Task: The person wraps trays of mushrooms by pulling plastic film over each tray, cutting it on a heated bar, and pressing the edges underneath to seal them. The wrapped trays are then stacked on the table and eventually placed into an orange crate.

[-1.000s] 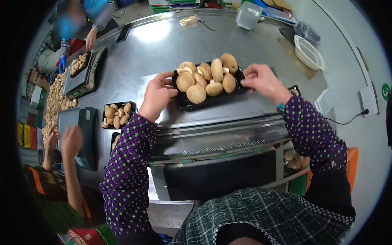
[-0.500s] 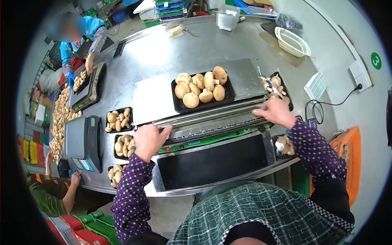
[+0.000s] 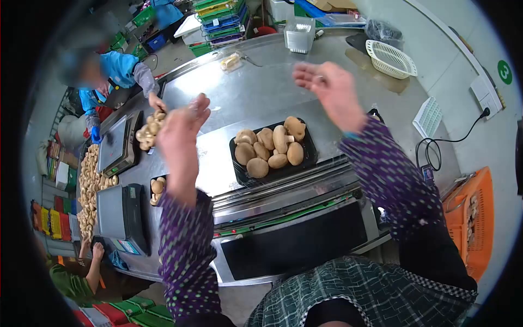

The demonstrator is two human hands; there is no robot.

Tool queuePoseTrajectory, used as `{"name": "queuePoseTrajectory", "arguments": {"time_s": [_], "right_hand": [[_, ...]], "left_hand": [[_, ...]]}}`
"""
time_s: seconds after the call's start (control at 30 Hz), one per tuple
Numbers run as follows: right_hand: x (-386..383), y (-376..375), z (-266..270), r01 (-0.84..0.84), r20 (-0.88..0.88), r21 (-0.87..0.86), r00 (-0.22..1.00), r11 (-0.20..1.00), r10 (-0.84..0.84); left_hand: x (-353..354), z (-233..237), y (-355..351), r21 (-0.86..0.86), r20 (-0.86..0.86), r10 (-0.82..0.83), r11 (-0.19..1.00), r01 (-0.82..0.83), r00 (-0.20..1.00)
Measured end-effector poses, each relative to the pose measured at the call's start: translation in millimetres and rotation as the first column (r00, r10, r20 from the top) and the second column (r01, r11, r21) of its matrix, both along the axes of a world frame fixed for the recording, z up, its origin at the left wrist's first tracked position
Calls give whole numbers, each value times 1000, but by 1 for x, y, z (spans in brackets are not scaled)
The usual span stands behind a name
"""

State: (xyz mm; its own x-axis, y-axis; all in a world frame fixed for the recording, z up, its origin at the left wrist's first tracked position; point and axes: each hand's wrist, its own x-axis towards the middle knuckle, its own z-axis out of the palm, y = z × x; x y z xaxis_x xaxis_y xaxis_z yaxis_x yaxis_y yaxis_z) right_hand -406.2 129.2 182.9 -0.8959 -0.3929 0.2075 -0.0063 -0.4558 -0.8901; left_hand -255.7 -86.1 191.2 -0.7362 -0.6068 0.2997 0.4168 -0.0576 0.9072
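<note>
My left hand (image 3: 182, 143) is raised left of the black tray (image 3: 313, 159), its fingers drawn together and blurred by motion. My right hand (image 3: 335, 94) hovers above and beyond the tray's right side, fingers pressed together and pointing left. Whatever thin thing the fingers may pinch does not show clearly. Several brown-capped shiitake mushrooms (image 3: 271, 146) fill the tray, which rests on a metal plate behind the wrapping machine's steel rollers (image 3: 321, 173). In front of the rollers lies a flat dark pad (image 3: 294, 234).
Left, a co-worker's hand (image 3: 157, 102) holds a cluster of mushrooms (image 3: 149, 132) beside a scale (image 3: 121, 143). A second scale (image 3: 117, 212) stands nearer, by a mushroom pile (image 3: 90, 182). Clear containers (image 3: 299, 35) and a white basket (image 3: 391, 59) stand behind; an orange crate (image 3: 474, 223) is right.
Both my hands have risen from the rollers and moved away from me, over the plate. The co-worker's mushrooms have come off the scale toward the right. The view has shifted slightly.
</note>
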Motion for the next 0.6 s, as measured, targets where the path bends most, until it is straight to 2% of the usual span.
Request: {"name": "queuePoseTrajectory", "arguments": {"time_s": [0.03,0.07,0.1,0.13,0.17,0.2,0.23,0.27,0.3,0.33,0.37,0.4,0.43,0.47,0.5,0.53,0.57,0.6], "right_hand": [[-21,-11,-36,67,-92,175,994,982,-52],[-40,-17,-87,13,-80,411,997,912,22],[-51,-19,-122,-39,-44,619,996,785,84],[-41,-17,-130,147,-342,628,934,764,102],[-31,-15,-139,327,-597,591,792,737,128],[-32,-16,-142,336,-672,543,723,770,158],[-38,-16,-142,319,-685,597,681,736,260],[-50,-12,-135,314,-624,778,488,543,611],[-53,-15,-141,207,-656,708,548,675,520],[-51,-22,-147,233,-605,759,599,608,525],[-59,-29,-166,171,-660,695,537,699,525],[-44,-23,-148,296,-704,659,566,692,429],[-28,-15,-123,246,-574,727,731,641,370],[-13,-8,-103,221,-536,710,785,669,310],[2,-2,-90,273,-620,639,737,719,271],[13,6,-81,314,-689,569,687,760,231],[32,21,-67,397,-803,448,573,801,165],[57,38,-51,454,-890,316,446,833,95]], "left_hand": [[-26,-58,-37,-286,98,59,958,-28,993],[-39,-93,-51,-592,351,290,805,-29,890],[-39,-101,-36,-719,524,446,688,97,726],[-33,-119,-25,-732,513,448,674,100,732],[-26,-129,-25,-791,425,364,594,145,829],[-19,-140,-31,-738,491,310,645,200,814],[-8,-162,-56,-886,391,278,373,276,878],[2,-144,-48,-786,488,226,533,313,843],[5,-122,-39,-687,561,152,634,356,813],[10,-116,-42,-521,659,63,757,394,750],[16,-109,-44,-342,732,-21,853,394,681],[19,-119,-44,-242,677,-106,903,356,729],[27,-126,-49,-143,612,-144,947,288,778],[36,-124,-42,-142,615,-157,942,305,773],[49,-120,-33,-326,605,79,933,155,793],[71,-114,-23,-667,515,212,708,233,830],[94,-109,-13,-947,288,425,257,191,858],[116,-103,-3,-985,-43,520,-164,51,853]]}}
